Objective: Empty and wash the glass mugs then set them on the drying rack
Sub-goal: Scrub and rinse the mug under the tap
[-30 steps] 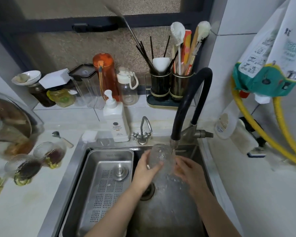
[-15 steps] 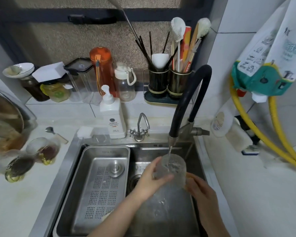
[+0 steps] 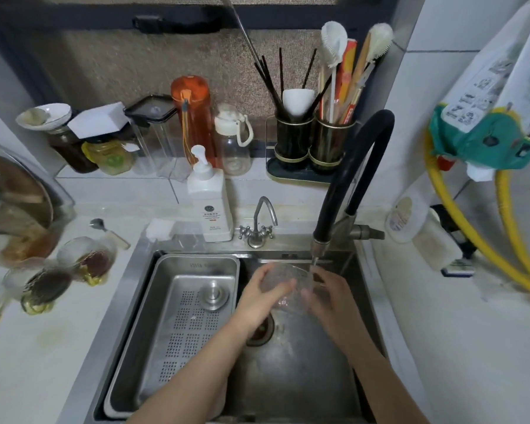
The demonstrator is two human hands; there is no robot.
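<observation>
Both hands over the right half of the sink [image 3: 361, 356], under the black faucet hose [image 3: 352, 179]. Left hand [image 3: 262, 296] grasps the glass mug [image 3: 288, 284] from its left side, fingers curled around the wall. Right hand [image 3: 325, 296] cups the mug's right side, fingers on the glass; blurred, so how firmly it grips cannot be told. Mug sits between the two hands, tilted, held above the drain [image 3: 262, 330], just below and left of the faucet nozzle [image 3: 317, 250]. Thin stream of water falls from the nozzle onto the mug's far right edge. Perforated steel drain tray [image 3: 178, 319] fills the left half of the sink, a round metal stopper [image 3: 213, 293] lying at its far end. On the counter [image 3: 43, 362] at left, two more glass mugs lie tipped: one [image 3: 88, 260] with dark red-brown dregs, one [image 3: 40, 289] nearer with darker contents. Small spoon [image 3: 107, 229] beyond them. White pump soap bottle [image 3: 208, 197] stands at the far sink rim, a small chrome tap [image 3: 259, 221] just to its right. Orange bottle [image 3: 193, 117] and two dark utensil holders [image 3: 314, 142] on the far ledge. Yellow hoses [image 3: 484, 246] run along the right wall.
</observation>
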